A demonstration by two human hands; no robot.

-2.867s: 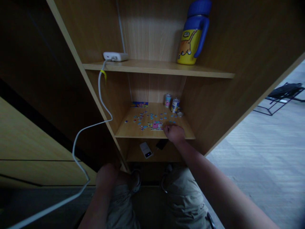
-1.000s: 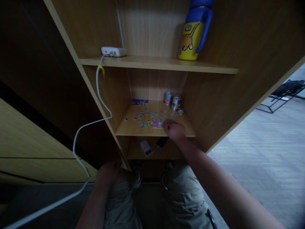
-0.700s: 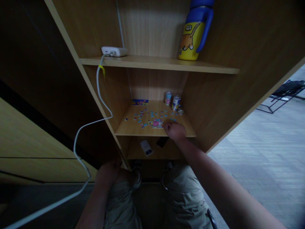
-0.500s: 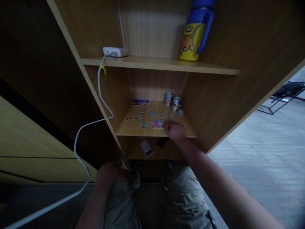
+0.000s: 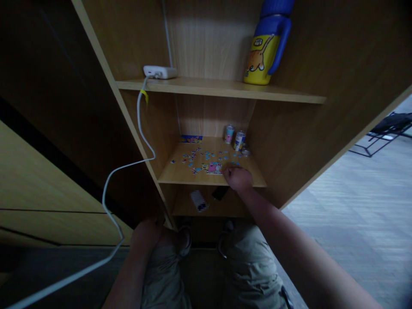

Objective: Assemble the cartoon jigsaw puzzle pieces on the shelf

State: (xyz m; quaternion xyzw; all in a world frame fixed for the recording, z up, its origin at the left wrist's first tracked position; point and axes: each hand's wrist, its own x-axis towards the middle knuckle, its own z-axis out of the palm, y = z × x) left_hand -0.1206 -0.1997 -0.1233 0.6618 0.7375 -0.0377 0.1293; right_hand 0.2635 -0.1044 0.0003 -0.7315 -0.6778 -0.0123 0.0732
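On the middle shelf, my right hand (image 5: 238,178) is closed, its fingers curled at the right end of a partly joined cartoon jigsaw puzzle (image 5: 215,168). Anything between those fingertips is hidden. Loose puzzle pieces (image 5: 190,164) lie scattered behind and to the left of the joined part. My left hand (image 5: 146,234) rests on my left knee in shadow, so its fingers do not show clearly. A printed picture card (image 5: 191,139) is at the back left of this shelf. Two small printed cans (image 5: 229,134) stand at the back right, near a round metal lid (image 5: 245,152).
Above, a shelf (image 5: 222,88) bears a white power bank (image 5: 160,72) and a blue and yellow bottle (image 5: 265,51). A white cable (image 5: 104,189) hangs from the power bank across the left side. On the bottom shelf lies a dark flat object (image 5: 220,192) beside a blurred pale one (image 5: 198,201).
The view has shifted slightly. My right hand keeps nearly the same place by the puzzle, and my left hand stays on the knee.
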